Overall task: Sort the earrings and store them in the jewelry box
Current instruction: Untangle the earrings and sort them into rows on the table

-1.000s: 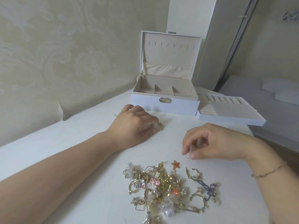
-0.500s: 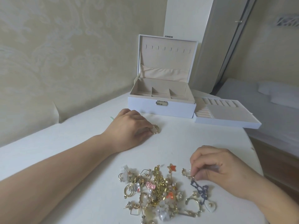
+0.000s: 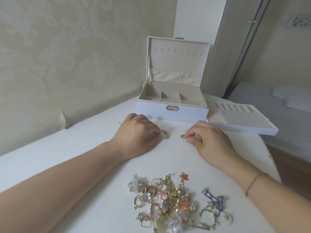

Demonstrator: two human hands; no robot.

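A tangled pile of earrings [image 3: 175, 202] lies on the white table near me, with a dark blue earring [image 3: 214, 200] at its right side. My left hand [image 3: 138, 133] rests on the table and pinches a gold hoop earring [image 3: 163, 134]. My right hand [image 3: 210, 139] pinches a small gold earring [image 3: 182, 136] just right of that hoop, low over the table. Behind both hands stands the white jewelry box [image 3: 171, 111], its lid up and its beige compartments bare.
The box's removable white tray [image 3: 242, 128] with ring slots lies to the right of the box, near the table's right edge. A wallpapered wall runs along the left. A bed with a pillow [image 3: 292, 96] is beyond the table at right.
My right hand took a small gold earring from the pile's right side and carried it up beside the hoop held by my left hand. The left hand stayed put.
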